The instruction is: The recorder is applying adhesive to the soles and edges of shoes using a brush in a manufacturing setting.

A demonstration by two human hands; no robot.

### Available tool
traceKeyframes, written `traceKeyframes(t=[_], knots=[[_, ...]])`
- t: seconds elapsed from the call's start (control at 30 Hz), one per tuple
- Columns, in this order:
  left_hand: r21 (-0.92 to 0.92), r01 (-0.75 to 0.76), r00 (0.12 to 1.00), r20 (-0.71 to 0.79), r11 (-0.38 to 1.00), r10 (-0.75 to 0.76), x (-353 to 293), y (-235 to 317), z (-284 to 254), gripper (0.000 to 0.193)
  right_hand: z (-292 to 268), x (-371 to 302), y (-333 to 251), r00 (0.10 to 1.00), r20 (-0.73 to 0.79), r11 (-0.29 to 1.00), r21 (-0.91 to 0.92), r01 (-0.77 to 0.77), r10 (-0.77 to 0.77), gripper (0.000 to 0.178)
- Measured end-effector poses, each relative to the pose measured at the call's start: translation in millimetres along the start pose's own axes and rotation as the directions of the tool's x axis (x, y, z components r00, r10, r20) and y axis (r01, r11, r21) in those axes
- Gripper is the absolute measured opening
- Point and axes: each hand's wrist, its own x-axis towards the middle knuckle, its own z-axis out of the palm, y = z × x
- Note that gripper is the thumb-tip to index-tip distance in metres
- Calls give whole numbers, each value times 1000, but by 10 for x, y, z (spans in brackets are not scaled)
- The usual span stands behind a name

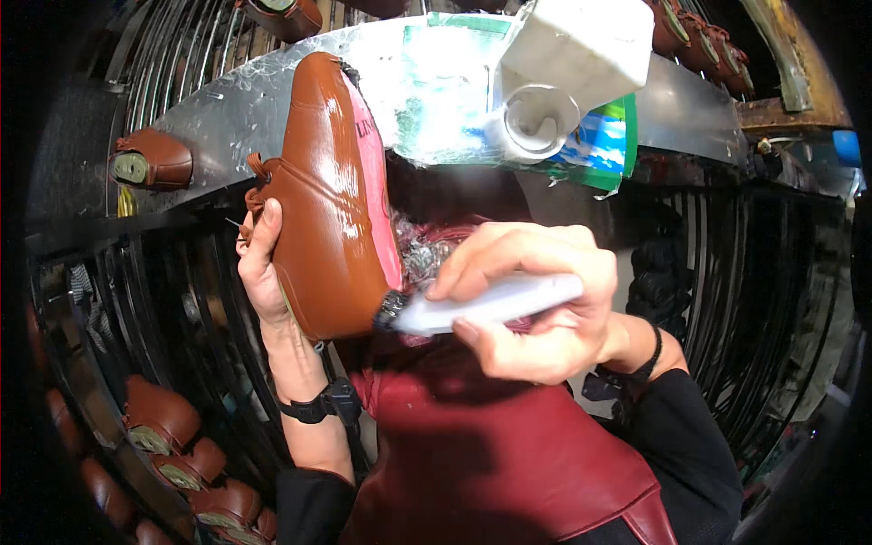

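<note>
A glossy brown leather shoe upper (331,209) with brown laces is tipped on its side, its toe pointing away from me. My left hand (263,272) grips it from the left, thumb beside the laces. Along its right side runs a pink bottom (377,195) with dark print. Held in a pinch, a brush (495,304) with a pale handle and short black bristles lies in my right hand (554,300). Its bristles touch or nearly touch the lower right edge of the shoe, by the pink bottom. Motion blurs the brush handle slightly.
A white cup (536,123) and a white block (581,50) stand on a metal bench (236,100) over a green-and-blue sheet (604,145). Another brown shoe (154,159) sits at the bench's left. More shoes (163,413) fill a rack at lower left. A dark red apron (500,454) covers my lap.
</note>
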Motion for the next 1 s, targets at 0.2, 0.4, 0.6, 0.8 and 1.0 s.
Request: traceKeyframes(t=[0.2, 0.4, 0.6, 0.8, 1.0], knots=[[-222, 154, 988, 35, 963, -149, -32, 61, 97, 45, -100, 278, -130, 997, -36, 997, 43, -67, 68, 21], [-386, 183, 975, 192, 904, -115, -71, 99, 262, 42, -159, 461, -237, 999, 52, 1000, -6, 6, -6, 28], [663, -466, 878, 266, 586, 397, -175, -112, 666, 42, -346, 677, -16, 990, -26, 986, 95, 140, -139, 27], [180, -104, 941, -301, 978, 155, -203, -292, 803, 52, -509, 812, 77, 993, -43, 982, 160, -98, 106, 32], [-184, -61, 944, -329, 981, -2, -269, -523, 346, 61, -644, 952, 572, 978, -155, 967, 235, -101, 140, 23]])
